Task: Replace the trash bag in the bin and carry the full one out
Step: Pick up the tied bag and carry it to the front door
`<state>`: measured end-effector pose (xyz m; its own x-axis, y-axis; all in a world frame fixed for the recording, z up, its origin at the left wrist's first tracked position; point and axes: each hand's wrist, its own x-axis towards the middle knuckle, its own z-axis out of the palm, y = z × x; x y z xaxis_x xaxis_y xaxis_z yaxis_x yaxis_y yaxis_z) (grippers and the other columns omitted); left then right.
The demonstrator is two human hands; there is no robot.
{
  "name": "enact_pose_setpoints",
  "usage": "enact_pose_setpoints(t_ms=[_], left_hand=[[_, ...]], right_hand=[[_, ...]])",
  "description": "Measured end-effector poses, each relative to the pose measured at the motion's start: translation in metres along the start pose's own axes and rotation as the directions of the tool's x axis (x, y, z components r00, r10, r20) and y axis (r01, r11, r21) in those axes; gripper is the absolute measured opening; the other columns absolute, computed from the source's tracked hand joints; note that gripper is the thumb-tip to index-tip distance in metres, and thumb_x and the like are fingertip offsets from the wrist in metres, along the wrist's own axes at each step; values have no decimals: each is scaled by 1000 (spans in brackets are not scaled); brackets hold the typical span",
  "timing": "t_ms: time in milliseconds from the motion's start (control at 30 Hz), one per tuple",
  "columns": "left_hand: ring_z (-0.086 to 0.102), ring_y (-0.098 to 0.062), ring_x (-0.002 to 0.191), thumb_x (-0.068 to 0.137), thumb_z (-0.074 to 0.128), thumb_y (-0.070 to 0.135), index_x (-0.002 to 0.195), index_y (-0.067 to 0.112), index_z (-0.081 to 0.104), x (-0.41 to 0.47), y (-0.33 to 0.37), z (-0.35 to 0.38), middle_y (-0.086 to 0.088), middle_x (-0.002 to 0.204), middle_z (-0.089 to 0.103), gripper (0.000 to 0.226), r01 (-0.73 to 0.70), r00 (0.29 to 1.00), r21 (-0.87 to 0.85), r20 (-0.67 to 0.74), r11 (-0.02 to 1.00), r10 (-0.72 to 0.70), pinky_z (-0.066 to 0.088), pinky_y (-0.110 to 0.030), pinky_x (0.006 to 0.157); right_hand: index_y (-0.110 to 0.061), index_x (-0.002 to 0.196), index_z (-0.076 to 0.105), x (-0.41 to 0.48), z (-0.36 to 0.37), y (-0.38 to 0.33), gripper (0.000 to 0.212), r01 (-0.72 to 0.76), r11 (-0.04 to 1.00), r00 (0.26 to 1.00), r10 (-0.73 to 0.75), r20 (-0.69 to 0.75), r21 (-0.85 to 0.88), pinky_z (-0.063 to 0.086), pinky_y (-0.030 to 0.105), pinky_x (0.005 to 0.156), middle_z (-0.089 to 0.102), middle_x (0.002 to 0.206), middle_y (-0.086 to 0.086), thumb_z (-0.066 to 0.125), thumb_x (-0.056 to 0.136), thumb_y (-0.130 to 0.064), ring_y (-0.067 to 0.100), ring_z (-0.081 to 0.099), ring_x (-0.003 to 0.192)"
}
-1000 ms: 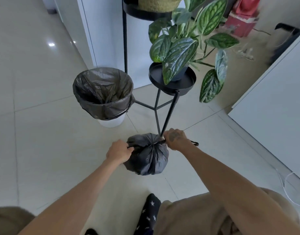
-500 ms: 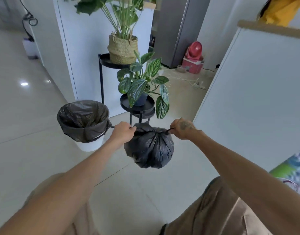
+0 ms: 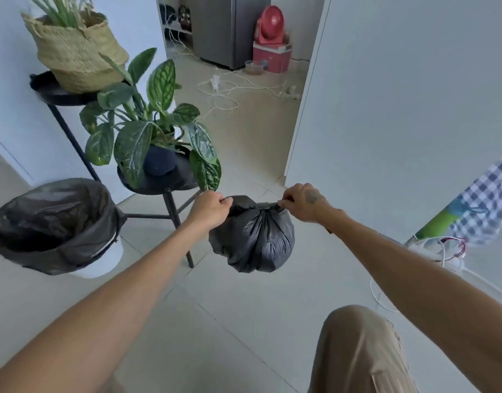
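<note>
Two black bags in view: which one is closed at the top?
The full bag in the middle: its top is gathered shut, gripped by the left hand and right hand. The other bag lines the bin on the left, mouth open.

Lined bin (image 3: 55,225) left of plant stand (image 3: 159,180), full bag (image 3: 252,236) to its right.

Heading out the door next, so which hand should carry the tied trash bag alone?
Probably the right hand: it pinches the gathered neck of the full trash bag, while the left hand holds a side flap close to the plant stand.
</note>
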<state>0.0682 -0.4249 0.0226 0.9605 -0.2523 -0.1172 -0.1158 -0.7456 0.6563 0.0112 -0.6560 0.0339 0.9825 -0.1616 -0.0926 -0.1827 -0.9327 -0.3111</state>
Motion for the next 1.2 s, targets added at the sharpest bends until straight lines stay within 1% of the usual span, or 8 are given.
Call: enact_pose_setpoints(t_ms=[133,200,300,433,600,733,867,1200], left_hand=[[54,-28,71,100,48,29,88,-9,64,10,38,6,-21,87,67,43,-17,999,70,52,997,14,34,-33,54],[57,-30,72,99,49,27,85,-10,63,9,66,-2,-23,86,68,43,-31,997,43,78,999,28,39,-35,58],[62,-35,81,99,48,29,85,-8,63,2,130,-30,-21,85,68,42,-25,992,20,121,999,22,46,-39,65],[57,-31,74,100,48,30,85,-10,59,-17,230,-82,-21,87,68,44,-41,981,-5,190,999,41,37,-34,58],[65,-35,82,98,51,31,88,-9,62,-54,347,-145,-22,88,70,43,-73,948,-18,309,997,75,48,-38,65],[48,-23,61,94,50,30,85,-6,62,-92,434,-184,-12,72,59,39,-114,891,-12,441,993,108,36,-31,57],[41,-21,60,94,51,28,82,-9,58,-119,498,-190,-8,70,53,39,-194,834,-25,522,981,178,32,-30,55],[45,-20,62,97,54,32,77,-3,59,-204,646,-101,-6,71,56,41,-448,596,-86,714,890,368,32,-32,55]], right_hand=[[-8,90,71,-8,-23,23,29,-101,989,995,98,34,105,39,27,65,64,83,5,55,97,-32,24,57,76],[-7,85,71,-18,-48,31,29,-151,977,989,147,35,150,40,27,64,67,80,8,56,95,-30,25,60,75],[-14,77,68,-37,-113,38,26,-229,956,973,223,53,183,40,27,63,67,78,6,57,93,-32,26,61,74],[-11,86,73,-72,-218,40,28,-324,922,946,317,70,213,43,28,64,71,83,7,58,93,-33,26,63,78],[-12,85,74,-138,-339,38,28,-428,871,904,417,96,241,45,28,64,72,83,7,58,92,-34,25,64,78],[-9,84,75,-203,-424,37,28,-521,808,852,513,105,275,47,31,68,71,80,7,60,91,-33,24,60,75],[-18,69,64,-259,-469,46,26,-586,747,801,592,89,313,37,27,57,56,63,-7,62,90,-33,20,55,70],[-8,84,76,-427,-528,121,23,-743,384,468,883,15,549,38,23,50,71,78,11,66,86,-29,21,57,67]])
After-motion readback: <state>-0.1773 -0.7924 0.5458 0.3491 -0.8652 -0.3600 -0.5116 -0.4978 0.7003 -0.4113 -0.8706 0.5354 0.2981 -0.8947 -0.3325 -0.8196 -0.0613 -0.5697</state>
